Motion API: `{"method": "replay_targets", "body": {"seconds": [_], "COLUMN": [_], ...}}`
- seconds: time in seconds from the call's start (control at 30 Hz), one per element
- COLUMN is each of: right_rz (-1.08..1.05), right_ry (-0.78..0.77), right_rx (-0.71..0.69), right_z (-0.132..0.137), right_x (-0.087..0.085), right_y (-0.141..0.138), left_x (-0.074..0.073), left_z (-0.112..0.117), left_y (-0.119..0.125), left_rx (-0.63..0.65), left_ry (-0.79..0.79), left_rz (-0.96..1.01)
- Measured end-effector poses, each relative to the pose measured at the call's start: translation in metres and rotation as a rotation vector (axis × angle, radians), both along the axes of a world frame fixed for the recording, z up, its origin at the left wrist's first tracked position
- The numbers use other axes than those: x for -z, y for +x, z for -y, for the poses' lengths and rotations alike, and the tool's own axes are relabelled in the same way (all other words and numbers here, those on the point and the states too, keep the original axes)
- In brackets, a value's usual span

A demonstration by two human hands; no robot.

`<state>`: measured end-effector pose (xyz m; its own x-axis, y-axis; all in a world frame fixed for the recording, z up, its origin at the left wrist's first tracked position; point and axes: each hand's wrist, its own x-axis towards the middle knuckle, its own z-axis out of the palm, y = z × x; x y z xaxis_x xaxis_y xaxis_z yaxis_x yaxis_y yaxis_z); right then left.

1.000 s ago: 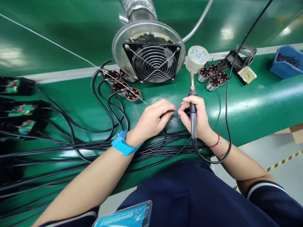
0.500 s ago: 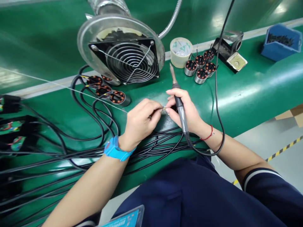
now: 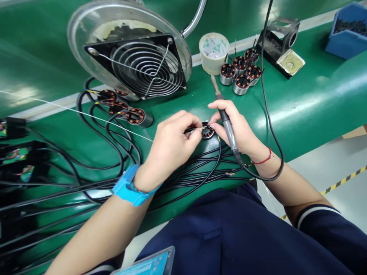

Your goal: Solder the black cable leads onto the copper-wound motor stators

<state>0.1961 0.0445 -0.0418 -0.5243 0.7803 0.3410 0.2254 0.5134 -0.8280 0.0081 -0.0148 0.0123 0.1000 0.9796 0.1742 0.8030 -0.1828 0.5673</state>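
Observation:
A small motor stator point(image 3: 207, 130) with copper windings sits on the green bench between my hands. My left hand point(image 3: 171, 145), with a blue wrist strap point(image 3: 128, 186), pinches a thin wire at the stator's left side; a strand of solder wire point(image 3: 74, 111) runs off to the left from it. My right hand point(image 3: 236, 126) grips a soldering iron point(image 3: 225, 114) like a pen, tip pointing away towards the fan, while its fingertips touch the stator's right edge.
A fume-extraction fan point(image 3: 134, 57) stands behind. Wired stators point(image 3: 126, 110) lie left of centre, several more stators point(image 3: 241, 72) beside a tape roll point(image 3: 213, 51). An iron stand point(image 3: 282, 42) and blue bin point(image 3: 348, 32) sit at right. Black cables point(image 3: 71, 179) cover the bench front.
The camera view has shifted, so the bench items sit further left and up. The stator between my fingers has come into plain view; both hands stay together on it.

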Motion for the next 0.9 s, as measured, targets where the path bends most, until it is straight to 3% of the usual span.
{"method": "replay_targets", "body": {"seconds": [0.2,0.33,0.43,0.6,0.9], "right_rz": [-0.039,-0.136,-0.085,-0.174,-0.271], "right_ry": [0.01,0.039,0.076,0.206,0.346], "right_rx": [0.106,0.182,0.243,0.324,0.187], "right_z": [0.003,0.012,0.026,0.051,0.049], "right_x": [0.0,-0.018,-0.025,-0.014,-0.012], "right_y": [-0.008,0.009,0.026,0.038,0.036], "left_x": [0.006,0.01,0.01,0.01,0.011], "left_z": [-0.002,-0.001,0.0,0.0,-0.001], "left_y": [0.016,0.02,0.021,0.023,0.025], "left_rx": [-0.019,-0.05,-0.096,-0.138,-0.158], "left_ry": [-0.008,-0.022,-0.04,-0.078,-0.081], "left_rz": [-0.012,-0.01,0.01,0.049,0.093]}}
